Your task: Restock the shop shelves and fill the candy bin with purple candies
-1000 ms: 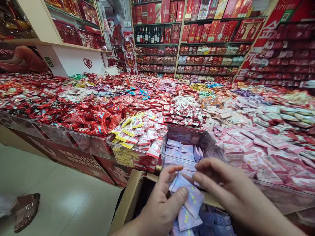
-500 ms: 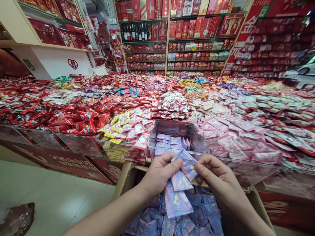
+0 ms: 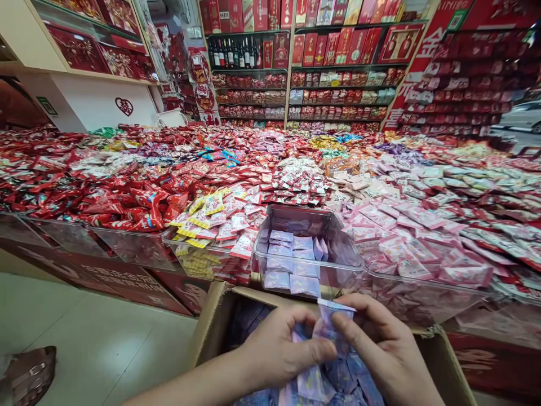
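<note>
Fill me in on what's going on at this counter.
A person is sorting through purple packets with both hands above an open box. The left hand grips several held packets, while the right hand pinches one upright packet near its top edge. More of the same lie in the box below. Just beyond, a clear bin has similar stacks toward its left side, with pink packets to its right.

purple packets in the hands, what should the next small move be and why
I'd probably move the upper packet, pinched in the right hand, into the clear bin: similar packets are stacked there with bare space to their right, while the left hand holds more packets over the cardboard box.
</note>
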A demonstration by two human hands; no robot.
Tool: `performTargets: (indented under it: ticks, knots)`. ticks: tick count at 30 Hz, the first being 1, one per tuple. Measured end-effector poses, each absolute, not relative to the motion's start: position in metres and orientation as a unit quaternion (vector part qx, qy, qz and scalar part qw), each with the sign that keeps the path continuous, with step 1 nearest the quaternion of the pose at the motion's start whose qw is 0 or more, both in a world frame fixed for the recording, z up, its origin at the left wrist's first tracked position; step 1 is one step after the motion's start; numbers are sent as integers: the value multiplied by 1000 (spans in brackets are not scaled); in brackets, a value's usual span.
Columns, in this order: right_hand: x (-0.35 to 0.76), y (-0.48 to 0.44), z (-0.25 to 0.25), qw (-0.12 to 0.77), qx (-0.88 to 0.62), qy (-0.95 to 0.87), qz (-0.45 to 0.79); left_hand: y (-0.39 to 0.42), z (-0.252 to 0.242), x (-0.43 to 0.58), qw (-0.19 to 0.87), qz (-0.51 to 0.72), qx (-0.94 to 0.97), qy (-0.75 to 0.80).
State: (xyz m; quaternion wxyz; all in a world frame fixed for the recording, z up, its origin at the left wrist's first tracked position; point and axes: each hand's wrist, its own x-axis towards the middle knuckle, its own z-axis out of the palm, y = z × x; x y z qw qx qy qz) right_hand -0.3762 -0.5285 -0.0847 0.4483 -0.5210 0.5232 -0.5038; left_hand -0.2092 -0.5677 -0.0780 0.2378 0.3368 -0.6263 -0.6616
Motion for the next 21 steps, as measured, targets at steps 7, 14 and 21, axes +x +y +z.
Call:
performTargets:
  ticks: [7, 14, 21]
  knots:
    - [-371, -517, -79, 471, -446, 544, -533, -567, -70, -202, 163, -588, 265, -746]
    - [-377, -516, -74, 411, -627, 540, -383, -571, -67, -182, 78, -523, 256, -809]
    - [-406, -573, 4, 91, -762, 546, -336, -574, -73, -167, 99, -536, 354, -760]
